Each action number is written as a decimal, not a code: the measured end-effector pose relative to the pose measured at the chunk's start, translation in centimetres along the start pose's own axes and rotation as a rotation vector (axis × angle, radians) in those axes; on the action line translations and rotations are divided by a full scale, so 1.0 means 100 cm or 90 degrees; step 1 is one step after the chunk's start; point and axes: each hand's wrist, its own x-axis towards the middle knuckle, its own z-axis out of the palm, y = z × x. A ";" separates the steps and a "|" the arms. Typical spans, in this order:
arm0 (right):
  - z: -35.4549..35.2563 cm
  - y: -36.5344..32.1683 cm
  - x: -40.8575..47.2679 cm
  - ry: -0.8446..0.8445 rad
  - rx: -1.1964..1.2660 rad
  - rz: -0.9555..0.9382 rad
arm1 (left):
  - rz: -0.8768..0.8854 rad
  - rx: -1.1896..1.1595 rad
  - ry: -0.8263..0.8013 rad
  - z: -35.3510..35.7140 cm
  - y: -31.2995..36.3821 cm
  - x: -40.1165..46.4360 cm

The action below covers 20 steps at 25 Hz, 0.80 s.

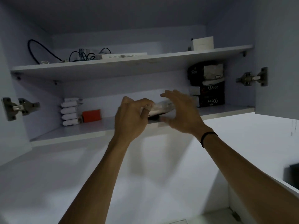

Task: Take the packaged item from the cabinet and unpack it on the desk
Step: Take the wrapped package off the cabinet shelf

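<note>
The packaged item (pixel 161 108) is wrapped in clear plastic, with a white and dark content. It lies at the front edge of the lower shelf (pixel 103 126) of an open wall cabinet. My left hand (pixel 131 117) grips its left end with curled fingers. My right hand (pixel 179 110) is spread open at its right end, fingers apart, close to the wrap; whether it touches is unclear. A black band circles my right wrist. The desk is out of view.
White packets (pixel 70 110) and an orange box (pixel 91 116) sit at the shelf's left. Dark Dove packs (pixel 208 88) are stacked at the right. Cables (pixel 80 54) and a white box (pixel 203 43) lie on the upper shelf. Door hinges (pixel 252 77) flank the opening.
</note>
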 end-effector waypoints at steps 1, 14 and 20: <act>-0.010 -0.006 -0.002 0.076 -0.025 -0.013 | 0.033 -0.008 0.024 -0.014 0.008 -0.007; -0.028 -0.009 -0.269 0.030 0.135 0.012 | -0.249 -0.374 -0.175 0.018 0.074 -0.290; 0.053 0.060 -0.460 -0.313 0.165 0.311 | -0.437 -0.220 -0.522 0.110 0.072 -0.459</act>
